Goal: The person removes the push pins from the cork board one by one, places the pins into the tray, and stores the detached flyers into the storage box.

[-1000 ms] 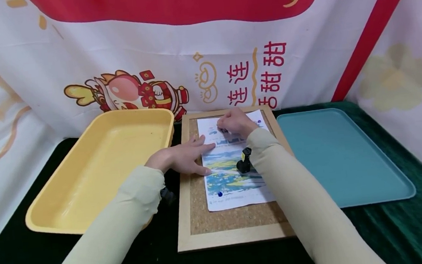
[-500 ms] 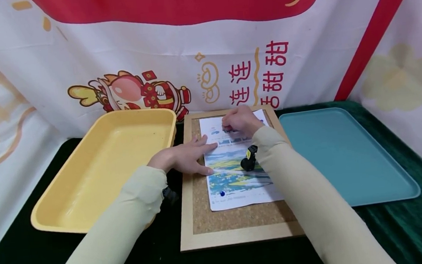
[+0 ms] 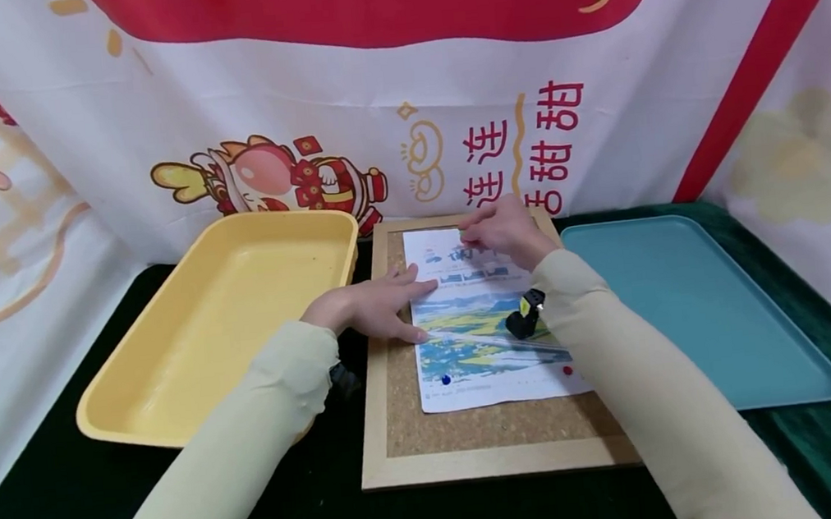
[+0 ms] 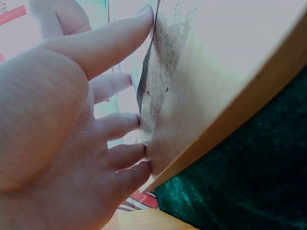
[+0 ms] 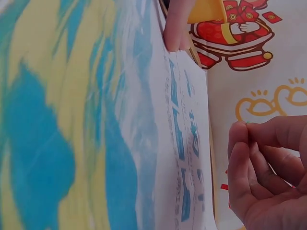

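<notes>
A printed sheet with a blue and yellow landscape (image 3: 480, 320) lies on a wood-framed cork board (image 3: 475, 431). My left hand (image 3: 375, 306) rests spread on the sheet's left side, its thumb near the edge (image 4: 144, 17). My right hand (image 3: 510, 233) is over the upper part of the sheet, with thumb and index finger together. Between these fingertips in the right wrist view shows a sliver of a green push pin (image 5: 247, 123), mostly hidden. A blue pin (image 3: 446, 380) sits in the sheet's lower left and a red pin (image 3: 568, 370) in its lower right.
A yellow tray (image 3: 93, 387) stands left of the board, and a flat teal tray (image 3: 702, 317) lies to the right. Dark green cloth (image 3: 290, 518) covers the table. A printed white curtain (image 3: 341, 85) hangs close behind the board.
My right hand has lifted and moved right over the sheet's top. The red pin at lower right has come out from behind my sleeve. My left hand keeps its place on the sheet.
</notes>
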{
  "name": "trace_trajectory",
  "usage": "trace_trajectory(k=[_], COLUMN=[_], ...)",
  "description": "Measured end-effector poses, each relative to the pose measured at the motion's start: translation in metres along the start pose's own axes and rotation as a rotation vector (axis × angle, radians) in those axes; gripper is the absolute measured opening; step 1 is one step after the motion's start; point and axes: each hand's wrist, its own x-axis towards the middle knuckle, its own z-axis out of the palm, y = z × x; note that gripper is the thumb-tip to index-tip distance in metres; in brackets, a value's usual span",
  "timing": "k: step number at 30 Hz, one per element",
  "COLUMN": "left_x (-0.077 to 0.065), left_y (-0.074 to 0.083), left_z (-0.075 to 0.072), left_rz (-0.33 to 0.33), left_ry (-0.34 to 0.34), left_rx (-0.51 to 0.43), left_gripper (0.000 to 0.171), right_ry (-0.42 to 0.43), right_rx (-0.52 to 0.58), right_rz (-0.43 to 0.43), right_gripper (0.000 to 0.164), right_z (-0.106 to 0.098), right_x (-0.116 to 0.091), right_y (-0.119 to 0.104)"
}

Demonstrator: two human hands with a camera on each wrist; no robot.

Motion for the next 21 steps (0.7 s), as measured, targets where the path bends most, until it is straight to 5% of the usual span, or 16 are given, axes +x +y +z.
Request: trace_trajectory(k=[4, 21], left_x=[0.002, 0.003], left_y=[0.0, 0.0], left_z=[0.001, 0.001], left_rz=[-0.006, 0.013], left_ry=[0.0, 0.003], left_rx=[0.01, 0.011], left_gripper=[0.086, 0.086], right_ry=[0.028, 0.044], right_rx=[-0.054, 0.075], right_rz=[-0.016, -0.07], right_gripper=[0.027, 0.03], right_z=[-0.009, -0.047], right_x=[-0.009, -0.029], right_y=[0.005, 0.028])
